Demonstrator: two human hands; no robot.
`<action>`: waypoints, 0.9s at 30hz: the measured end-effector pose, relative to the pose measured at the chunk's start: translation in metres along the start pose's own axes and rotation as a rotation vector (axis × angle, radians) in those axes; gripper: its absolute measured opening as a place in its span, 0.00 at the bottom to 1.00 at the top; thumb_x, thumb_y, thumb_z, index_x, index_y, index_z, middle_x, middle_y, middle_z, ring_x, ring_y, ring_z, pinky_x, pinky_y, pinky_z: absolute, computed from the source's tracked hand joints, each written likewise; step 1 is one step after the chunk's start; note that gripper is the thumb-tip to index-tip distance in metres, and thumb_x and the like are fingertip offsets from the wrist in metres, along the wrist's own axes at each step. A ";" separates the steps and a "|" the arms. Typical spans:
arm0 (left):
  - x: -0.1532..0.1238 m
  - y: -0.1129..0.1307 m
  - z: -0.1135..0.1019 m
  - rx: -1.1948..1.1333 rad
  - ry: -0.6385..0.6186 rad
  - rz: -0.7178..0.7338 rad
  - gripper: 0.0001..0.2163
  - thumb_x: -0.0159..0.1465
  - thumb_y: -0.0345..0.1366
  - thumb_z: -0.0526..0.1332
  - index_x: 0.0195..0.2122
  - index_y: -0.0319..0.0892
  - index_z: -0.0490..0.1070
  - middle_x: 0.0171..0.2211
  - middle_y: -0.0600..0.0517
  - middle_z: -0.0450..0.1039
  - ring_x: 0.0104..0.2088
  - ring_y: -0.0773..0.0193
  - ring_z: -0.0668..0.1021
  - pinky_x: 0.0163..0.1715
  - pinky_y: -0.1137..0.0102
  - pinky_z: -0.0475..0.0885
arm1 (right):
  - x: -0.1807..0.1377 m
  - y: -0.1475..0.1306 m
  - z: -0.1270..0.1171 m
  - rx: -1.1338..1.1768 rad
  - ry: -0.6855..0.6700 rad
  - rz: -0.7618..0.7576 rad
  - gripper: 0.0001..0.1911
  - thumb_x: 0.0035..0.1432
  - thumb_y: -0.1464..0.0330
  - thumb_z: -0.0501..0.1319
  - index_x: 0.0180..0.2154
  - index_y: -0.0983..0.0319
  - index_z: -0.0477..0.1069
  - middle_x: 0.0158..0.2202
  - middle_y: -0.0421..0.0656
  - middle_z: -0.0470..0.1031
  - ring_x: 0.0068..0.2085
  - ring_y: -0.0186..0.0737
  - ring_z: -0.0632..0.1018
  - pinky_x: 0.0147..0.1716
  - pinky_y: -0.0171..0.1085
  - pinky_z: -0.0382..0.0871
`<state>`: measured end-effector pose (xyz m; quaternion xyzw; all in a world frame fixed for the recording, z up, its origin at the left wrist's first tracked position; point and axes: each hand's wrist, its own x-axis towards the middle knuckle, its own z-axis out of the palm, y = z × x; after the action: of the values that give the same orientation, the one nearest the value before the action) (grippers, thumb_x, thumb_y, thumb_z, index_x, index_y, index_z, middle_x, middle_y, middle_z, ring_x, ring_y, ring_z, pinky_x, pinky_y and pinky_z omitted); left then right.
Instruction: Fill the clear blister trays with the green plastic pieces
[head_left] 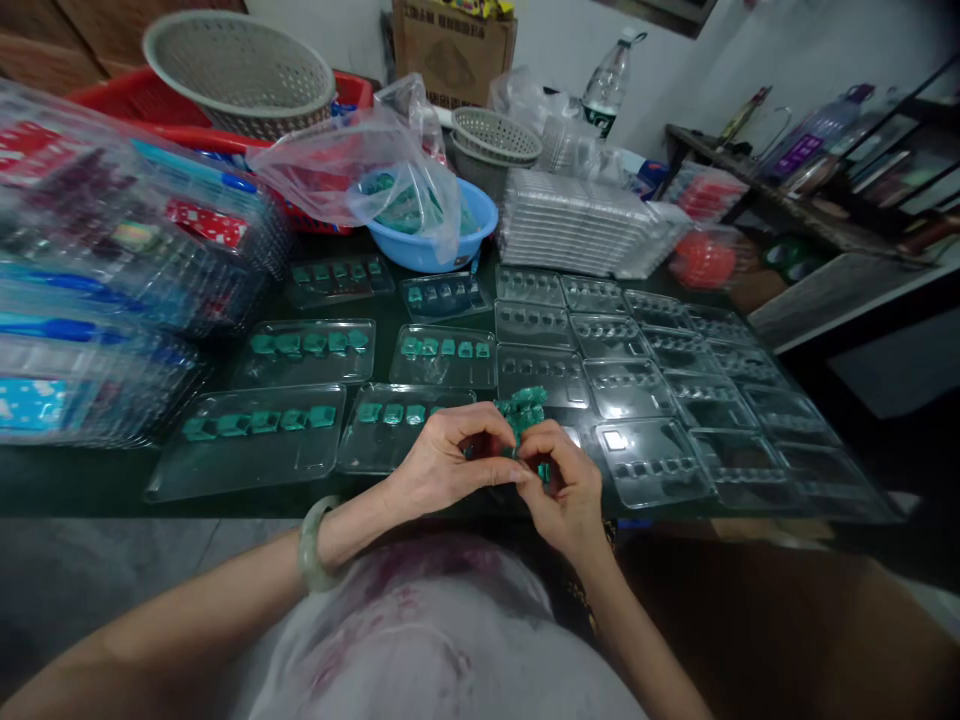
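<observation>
My left hand (pixel 450 455) and my right hand (pixel 566 490) meet near the table's front edge, fingertips touching in a pinch. Between and behind them shows a clump of small green translucent pieces (pixel 527 405), partly hidden by the fingers. One more green piece (pixel 544 471) peeks out at my right fingers. Just left of my hands lies a clear plastic tray (pixel 367 455) with a row of green pieces in its slots, its right end covered by my left hand. Another filled tray (pixel 247 470) sits farther left.
Rows of clear trays (pixel 656 485) without green pieces cover the table's right side. Behind stands a blue basin (pixel 476 225) of green pieces under a plastic bag, beside stacked clear trays (pixel 577 220). Packaged goods (pixel 135 240) pile up at left, near a grey basket (pixel 240 75).
</observation>
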<state>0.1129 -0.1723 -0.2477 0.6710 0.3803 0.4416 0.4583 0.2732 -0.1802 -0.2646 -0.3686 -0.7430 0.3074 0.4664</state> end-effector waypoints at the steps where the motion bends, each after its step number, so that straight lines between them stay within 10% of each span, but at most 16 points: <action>1: 0.000 -0.001 0.000 -0.009 0.003 -0.009 0.08 0.51 0.36 0.65 0.26 0.37 0.67 0.27 0.53 0.64 0.27 0.69 0.67 0.25 0.74 0.61 | 0.000 0.001 0.001 0.015 0.005 0.021 0.05 0.49 0.76 0.57 0.29 0.61 0.62 0.28 0.38 0.63 0.26 0.31 0.65 0.24 0.32 0.59; 12: -0.001 0.002 0.010 -0.077 0.039 -0.174 0.08 0.53 0.35 0.62 0.27 0.37 0.66 0.26 0.54 0.63 0.26 0.71 0.65 0.24 0.74 0.59 | 0.000 0.006 0.009 0.117 0.282 0.096 0.08 0.47 0.79 0.56 0.29 0.61 0.62 0.31 0.40 0.68 0.32 0.34 0.71 0.29 0.34 0.64; 27: 0.008 -0.007 0.004 -0.783 0.133 -0.608 0.08 0.52 0.34 0.64 0.21 0.38 0.65 0.15 0.59 0.56 0.17 0.77 0.62 0.21 0.78 0.61 | 0.005 0.014 -0.006 0.567 0.132 0.460 0.08 0.56 0.69 0.52 0.34 0.62 0.69 0.23 0.37 0.62 0.20 0.28 0.65 0.17 0.30 0.59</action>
<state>0.1182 -0.1640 -0.2536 0.2779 0.3928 0.4396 0.7585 0.2813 -0.1682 -0.2711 -0.4012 -0.4943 0.5734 0.5157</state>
